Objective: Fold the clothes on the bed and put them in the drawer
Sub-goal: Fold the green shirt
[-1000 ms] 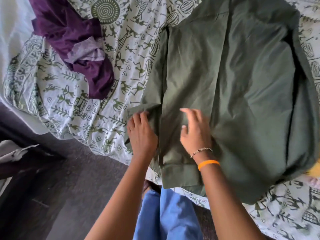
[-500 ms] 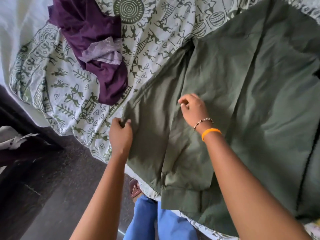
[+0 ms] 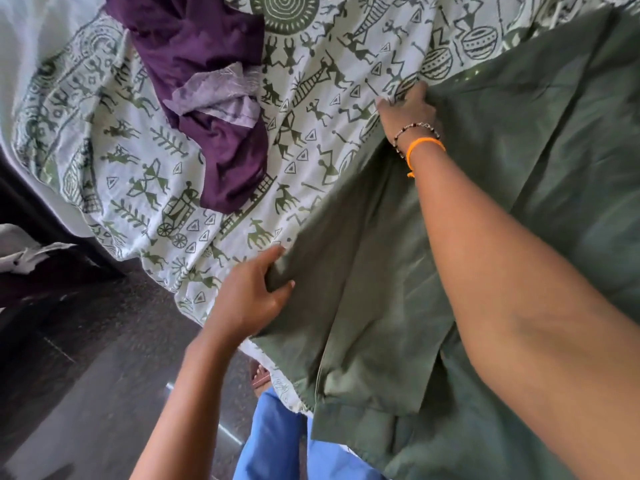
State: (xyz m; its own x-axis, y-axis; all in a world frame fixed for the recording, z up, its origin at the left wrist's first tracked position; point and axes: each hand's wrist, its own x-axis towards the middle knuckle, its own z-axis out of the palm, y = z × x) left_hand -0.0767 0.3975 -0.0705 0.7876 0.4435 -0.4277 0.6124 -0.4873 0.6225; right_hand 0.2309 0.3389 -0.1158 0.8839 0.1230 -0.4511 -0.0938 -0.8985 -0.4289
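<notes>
right hand (image 3: 408, 110) moved up green garment (image 3: 519, 202) edge | both hands grip it, left hand (image 3: 256, 292) near bed (image 3: 104, 140) edge | fold over evenly, keep taut

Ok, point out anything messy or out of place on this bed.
The purple garment lies crumpled in a heap on the printed bedsheet, unfolded. The green garment is spread out, both hands gripping its left edge.
</notes>
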